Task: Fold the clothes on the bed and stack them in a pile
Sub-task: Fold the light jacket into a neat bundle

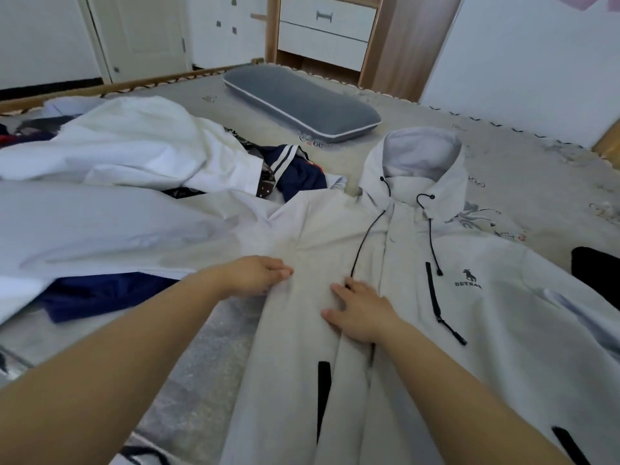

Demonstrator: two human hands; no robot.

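Left hand (pixel 256 275) pinches jacket (pixel 402 330) fabric at the side seam near the armpit, fingers curled on a small fold; right hand (pixel 360 313) lies flat w/ fingers spread on the chest, just left of the zip, holding nothing. Jacket is spread front-up across the near right of the bed (pixel 503 135), hood (pixel 421 152) far, left sleeve (pixel 100 226) stretched out to the left.

To fold well, prob: keep the flat hand as anchor, pull the side panel over in one straight line, smooth creases, then bring the sleeve in.

Hard to read: jacket hem is cut off at the near edge, right cuff runs out of view. Clothes heap (pixel 134 146) far left is tangled, can't count pieces. Black item (pixel 595 273) at right edge unidentifiable. No folded pile visible yet.
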